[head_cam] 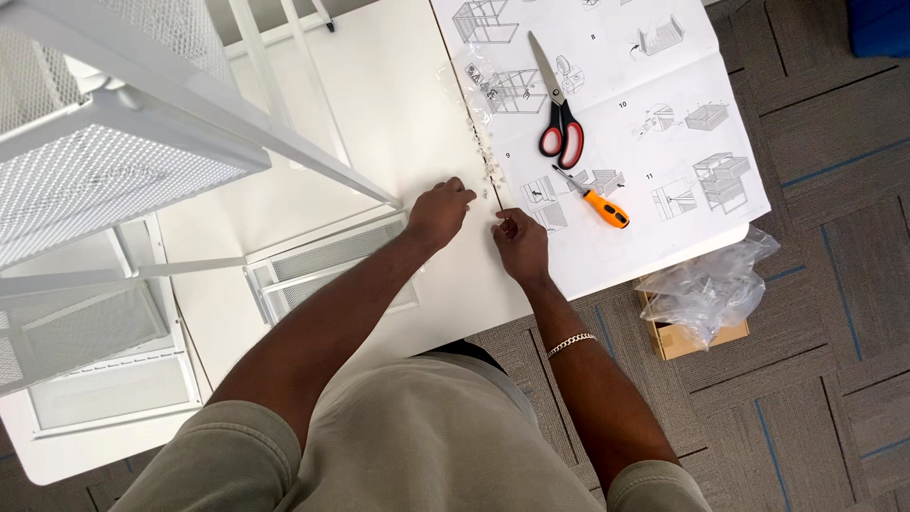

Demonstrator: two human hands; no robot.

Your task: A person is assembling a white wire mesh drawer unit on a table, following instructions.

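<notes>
White surface (pixel 379 114): your left hand (pixel 438 214) and right hand (pixel 520 245) pinch fingers closed on small white plastic pieces (pixel 486 156), kept beside the instruction sheet (pixel 654 180).

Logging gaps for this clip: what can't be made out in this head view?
- Whatever the right hand pinches: hidden by its fingers.
- Left hand fingertips' contact: too small.
- Small white parts in a row: kind too small to tell.
- Plastic bag contents: blurred by film.
- White mesh frame: cut off by the left edge.

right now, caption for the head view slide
Both hands pick at small white fittings beside scissors, on a white table.
</notes>
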